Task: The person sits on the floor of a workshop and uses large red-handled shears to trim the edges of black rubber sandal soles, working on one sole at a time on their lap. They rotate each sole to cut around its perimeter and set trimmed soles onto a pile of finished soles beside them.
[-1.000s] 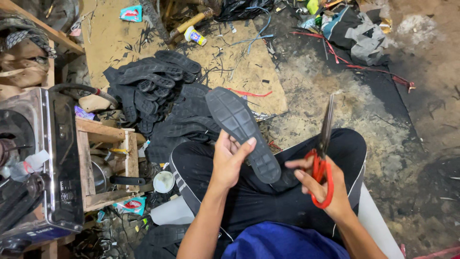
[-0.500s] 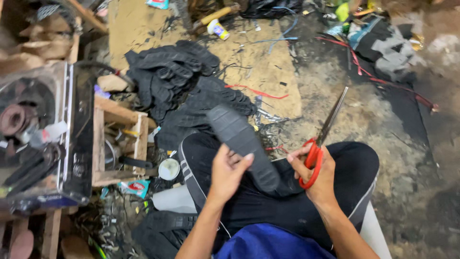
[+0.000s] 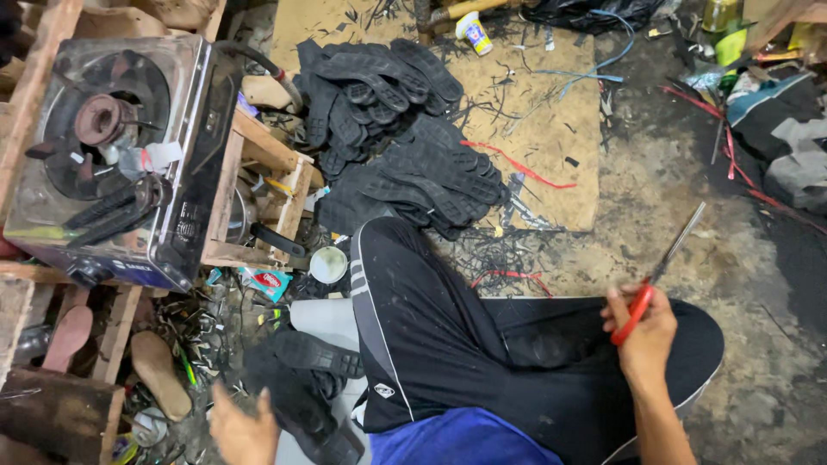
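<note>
Cluttered workshop floor (image 3: pixel 655 198), strewn with offcuts around a brown board (image 3: pixel 551 120). Sitting cross-legged beside a pile of black soles (image 3: pixel 405 129) and a gas stove (image 3: pixel 112 146). Right hand (image 3: pixel 644 331) gripping red-handled scissors (image 3: pixel 659 271), blades pointing up and away. Left hand (image 3: pixel 244 428) lying open and empty, reaching low toward dark soles (image 3: pixel 310 387) by the knee. Keeping blades clear of the leg: probably wise.
</note>
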{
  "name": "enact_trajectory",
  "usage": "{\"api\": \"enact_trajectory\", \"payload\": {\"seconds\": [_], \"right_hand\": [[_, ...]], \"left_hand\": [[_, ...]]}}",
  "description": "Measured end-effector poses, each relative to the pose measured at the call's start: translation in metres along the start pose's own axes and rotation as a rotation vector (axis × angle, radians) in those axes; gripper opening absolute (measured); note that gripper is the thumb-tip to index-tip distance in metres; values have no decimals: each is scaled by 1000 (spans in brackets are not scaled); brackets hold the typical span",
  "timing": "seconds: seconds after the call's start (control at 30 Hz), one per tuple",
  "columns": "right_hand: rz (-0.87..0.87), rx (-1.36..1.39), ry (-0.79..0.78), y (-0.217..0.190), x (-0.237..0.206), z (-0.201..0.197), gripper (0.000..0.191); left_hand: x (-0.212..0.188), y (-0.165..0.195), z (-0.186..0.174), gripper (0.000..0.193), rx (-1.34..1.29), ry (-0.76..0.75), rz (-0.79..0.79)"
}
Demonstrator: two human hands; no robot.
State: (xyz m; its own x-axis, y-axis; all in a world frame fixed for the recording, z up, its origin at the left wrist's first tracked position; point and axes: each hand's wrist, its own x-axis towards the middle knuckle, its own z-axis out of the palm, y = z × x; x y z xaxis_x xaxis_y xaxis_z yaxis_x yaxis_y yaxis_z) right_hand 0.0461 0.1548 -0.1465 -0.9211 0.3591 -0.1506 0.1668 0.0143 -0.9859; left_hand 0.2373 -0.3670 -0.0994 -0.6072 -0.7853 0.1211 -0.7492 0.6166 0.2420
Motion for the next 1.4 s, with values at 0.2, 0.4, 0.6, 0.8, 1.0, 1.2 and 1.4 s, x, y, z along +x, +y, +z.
{"api": "enact_trajectory", "payload": {"seconds": [0.2, 0.4, 0.6, 0.8, 1.0, 1.2, 1.4], "right_hand": [[-45, -37, 77, -14, -15, -9, 23], [-80, -99, 155, -46, -24, -10, 23], [-59, -106, 180, -80, -8, 3, 22], [-69, -86, 172, -91, 5, 18, 22], [-171, -153, 146, -88, -19, 3, 29], [-152, -531, 178, -73, -43, -43, 29], [43, -563, -67, -63, -70, -45, 35]], "left_hand": [[6, 194, 25, 48, -593, 83, 597], [29, 396, 53, 27, -612, -476, 868], [57, 480, 90, 30, -291, -576, 730], [70, 480, 97, 43, -321, -513, 425], [60, 467, 69, 114, -752, -458, 26], [15, 439, 33, 120, -1589, -786, -95], [-42, 362, 29, 34, -1734, -1306, -11]]}}
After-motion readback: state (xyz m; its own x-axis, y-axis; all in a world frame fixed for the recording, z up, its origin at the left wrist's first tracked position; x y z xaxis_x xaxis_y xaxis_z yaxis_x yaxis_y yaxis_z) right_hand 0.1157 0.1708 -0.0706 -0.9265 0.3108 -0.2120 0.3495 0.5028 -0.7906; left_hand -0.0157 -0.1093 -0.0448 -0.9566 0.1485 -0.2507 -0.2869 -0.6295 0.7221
